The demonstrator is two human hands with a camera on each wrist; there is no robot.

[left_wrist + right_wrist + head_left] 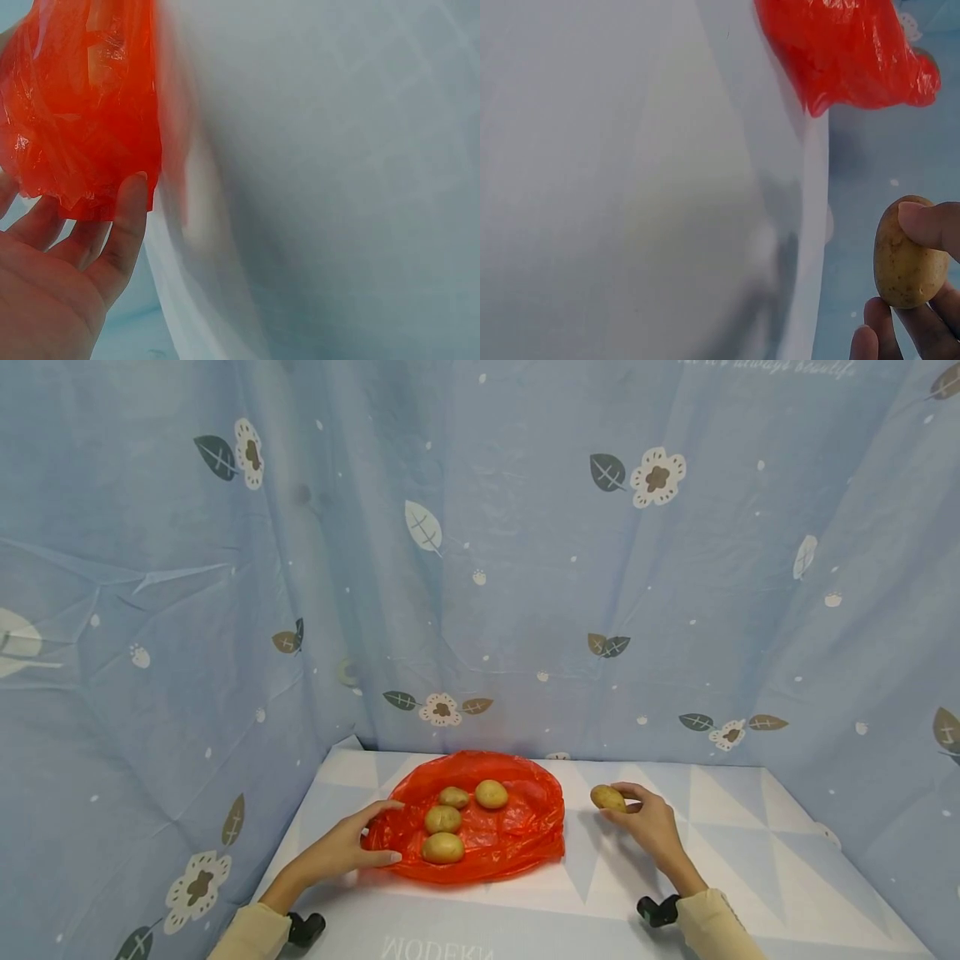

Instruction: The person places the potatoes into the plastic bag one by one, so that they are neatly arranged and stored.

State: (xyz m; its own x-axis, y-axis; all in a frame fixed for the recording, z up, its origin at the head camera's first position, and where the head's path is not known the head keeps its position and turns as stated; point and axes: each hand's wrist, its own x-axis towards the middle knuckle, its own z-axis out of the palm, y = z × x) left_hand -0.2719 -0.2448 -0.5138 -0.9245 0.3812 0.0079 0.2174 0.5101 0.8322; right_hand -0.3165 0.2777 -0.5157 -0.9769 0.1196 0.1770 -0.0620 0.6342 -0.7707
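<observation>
A red plastic bag (517,839) lies spread wide on the table, its rim standing up around several potatoes (442,848). At the bag's left end is my left hand (341,847), thumb at the near side and fingers over the far side, gripping the edge. The left wrist view shows the thumb tip (133,184) against the red plastic, with other fingertips partly hidden behind it. To the right of the bag, my right hand (651,822) pinches a potato (909,255) between thumb and fingers, held above the table and apart from the bag.
The white and pale blue patterned cover (727,843) carries printed lettering at its near edge. Blue flowered curtain (525,568) hangs behind the table and along both sides. A black wrist camera (658,911) sits at each sleeve.
</observation>
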